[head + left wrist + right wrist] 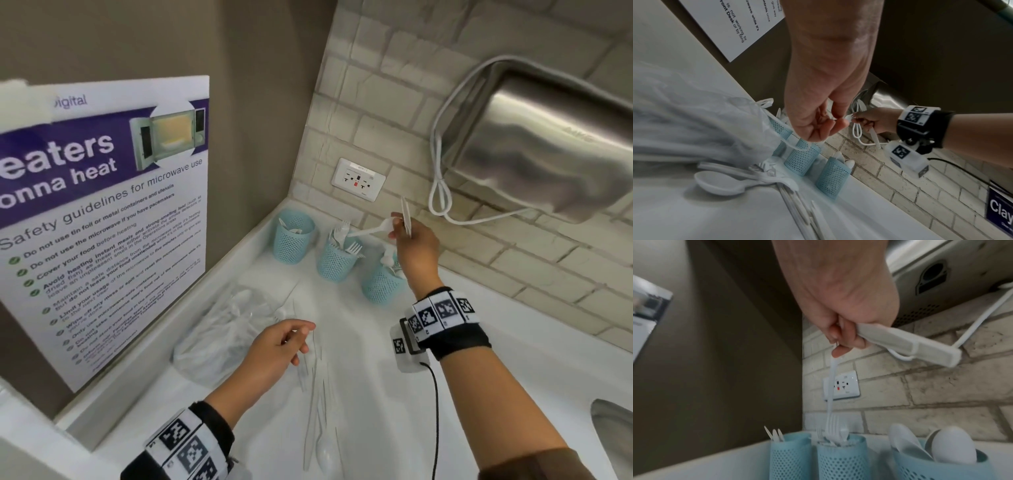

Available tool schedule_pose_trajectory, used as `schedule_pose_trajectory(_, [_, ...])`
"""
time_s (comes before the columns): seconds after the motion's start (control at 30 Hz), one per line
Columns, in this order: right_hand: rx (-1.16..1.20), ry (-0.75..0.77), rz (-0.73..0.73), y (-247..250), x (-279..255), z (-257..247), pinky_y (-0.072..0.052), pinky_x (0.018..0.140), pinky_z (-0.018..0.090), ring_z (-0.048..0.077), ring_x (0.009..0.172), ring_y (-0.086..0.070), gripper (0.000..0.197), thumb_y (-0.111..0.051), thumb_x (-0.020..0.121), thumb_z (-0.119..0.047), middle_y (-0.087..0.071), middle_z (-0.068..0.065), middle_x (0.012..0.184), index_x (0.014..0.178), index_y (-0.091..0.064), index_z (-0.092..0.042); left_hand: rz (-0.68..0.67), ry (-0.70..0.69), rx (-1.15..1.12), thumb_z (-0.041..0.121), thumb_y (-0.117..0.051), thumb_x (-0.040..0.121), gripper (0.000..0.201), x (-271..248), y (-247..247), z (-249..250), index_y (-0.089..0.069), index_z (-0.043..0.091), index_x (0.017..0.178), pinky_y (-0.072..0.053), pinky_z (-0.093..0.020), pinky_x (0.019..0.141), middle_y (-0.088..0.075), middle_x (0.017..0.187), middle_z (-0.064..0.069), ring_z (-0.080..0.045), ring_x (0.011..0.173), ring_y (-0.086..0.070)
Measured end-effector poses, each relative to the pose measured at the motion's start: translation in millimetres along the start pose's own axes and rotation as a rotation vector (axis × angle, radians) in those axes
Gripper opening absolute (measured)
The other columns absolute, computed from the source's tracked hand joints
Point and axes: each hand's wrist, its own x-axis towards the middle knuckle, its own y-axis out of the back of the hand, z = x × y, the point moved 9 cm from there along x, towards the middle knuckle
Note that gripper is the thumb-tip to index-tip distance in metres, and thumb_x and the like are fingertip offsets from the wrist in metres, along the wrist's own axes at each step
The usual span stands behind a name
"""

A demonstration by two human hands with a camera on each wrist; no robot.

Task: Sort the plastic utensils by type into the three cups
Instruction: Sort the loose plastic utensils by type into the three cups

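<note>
Three blue mesh cups stand in the counter's back corner. The left cup (293, 240) holds knives, the middle cup (337, 262) forks, the right cup (380, 286) spoons. My right hand (399, 228) hovers above the middle and right cups. It pinches a white fork (368, 230) by its head, the handle slanting down into the middle cup (840, 456). The same hand grips a white knife (906, 344) in its palm. My left hand (296, 334) is low over the loose utensil pile (318, 404), fingers curled, seemingly pinching a thin white handle.
A clear plastic bag (219, 335) lies left of the pile, below a microwave poster (102, 212). On the tiled wall are an outlet (358, 178), a steel dispenser (548, 144) and its looped cord (440, 195). A sink edge (613, 435) shows at the right.
</note>
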Motion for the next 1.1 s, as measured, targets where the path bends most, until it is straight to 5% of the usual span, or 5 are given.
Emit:
schedule_pose_trajectory(0.13, [-0.257, 0.018, -0.086, -31.8, 14.2, 16.6, -0.052, 0.084, 0.039, 0.031, 0.093, -0.064, 0.033, -0.044, 0.100, -0.028, -0.071, 0.014, 0.097, 0.113, -0.066, -0.008, 0.002, 0.011, 0.006, 0.022, -0.051, 0.096, 0.019, 0.5, 3.1, 0.6, -0.068, 0.022, 0.105, -0.039, -0.008, 0.050, -0.060, 0.073, 0.005, -0.001, 0.053, -0.052])
schedule_pose_trajectory(0.3, [-0.368, 0.034, -0.204, -58.8, 9.3, 21.6, -0.038, 0.082, 0.027, 0.029, 0.107, -0.060, 0.034, -0.043, 0.100, -0.030, -0.068, 0.012, 0.114, 0.124, -0.060, -0.011, -0.004, 0.027, 0.010, 0.021, -0.051, 0.097, 0.019, -0.3, 5.4, 1.2, -0.068, 0.021, 0.106, -0.039, -0.008, 0.050, -0.060, 0.074, 0.004, -0.003, 0.056, -0.052])
schedule_pose_trajectory(0.53, [0.564, -0.351, -0.433, -104.9, -56.9, 7.0, -0.029, 0.041, 0.016, 0.006, 0.049, -0.035, 0.027, -0.034, 0.104, -0.035, -0.045, -0.002, 0.070, 0.119, -0.048, -0.019, -0.001, 0.034, -0.011, 0.025, -0.050, 0.097, 0.018, -2.3, 0.5, 7.6, -0.062, 0.025, 0.110, -0.048, -0.014, 0.060, -0.068, 0.093, 0.003, -0.007, 0.074, -0.061])
schedule_pose_trajectory(0.73, [1.027, -0.598, -0.561, -135.3, -113.9, -0.2, -0.055, 0.074, 0.027, 0.014, 0.070, -0.058, 0.022, -0.033, 0.104, -0.011, -0.055, 0.005, 0.079, 0.100, -0.055, -0.011, -0.027, -0.030, -0.100, 0.029, -0.045, 0.098, 0.021, -5.6, -8.6, 26.9, -0.056, 0.018, 0.112, -0.054, -0.020, 0.067, -0.069, 0.095, -0.001, -0.009, 0.078, -0.067])
schedule_pose_trajectory(1.1, [0.330, -0.259, -0.490, -98.5, -68.6, -1.5, -0.029, 0.051, 0.018, 0.007, 0.055, -0.034, 0.019, -0.055, 0.096, -0.027, -0.039, -0.005, 0.064, 0.088, -0.070, -0.021, 0.138, 0.025, -0.061, 0.023, -0.041, 0.100, 0.023, -2.0, 18.9, 14.0, -0.059, 0.009, 0.099, -0.040, -0.019, 0.049, -0.049, 0.067, -0.001, -0.009, 0.051, -0.043])
